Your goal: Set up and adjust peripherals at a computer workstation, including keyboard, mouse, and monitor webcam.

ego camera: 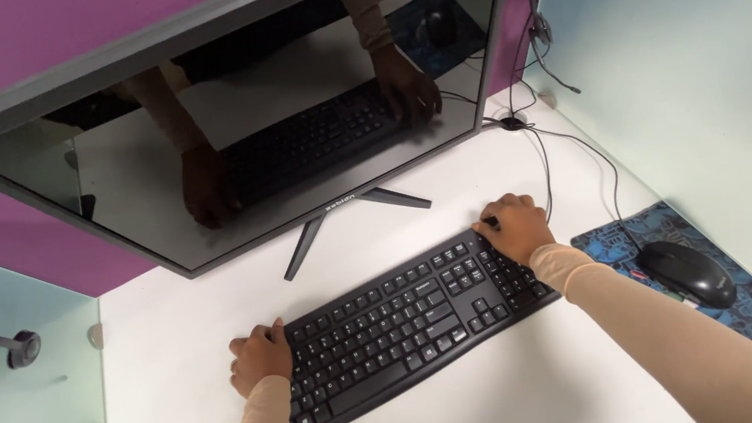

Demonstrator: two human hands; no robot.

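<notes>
**Two hands on the ends of the keyboard**

The left hand [258, 355] was curled around the left end of the keyboard [404, 325], and the right hand [514, 228] was curled around its right end. To do this well, both hands likely needed to hold firmly and move together, so the keyboard stayed flat. Its cable, if it had one, should not be pulled hard.

The keyboard was black, long and a little curved. It lay slanted on the white surface [513, 395], in front of the monitor [230, 115]. The mouse [687, 273] sat to the keyboard's right.
</notes>
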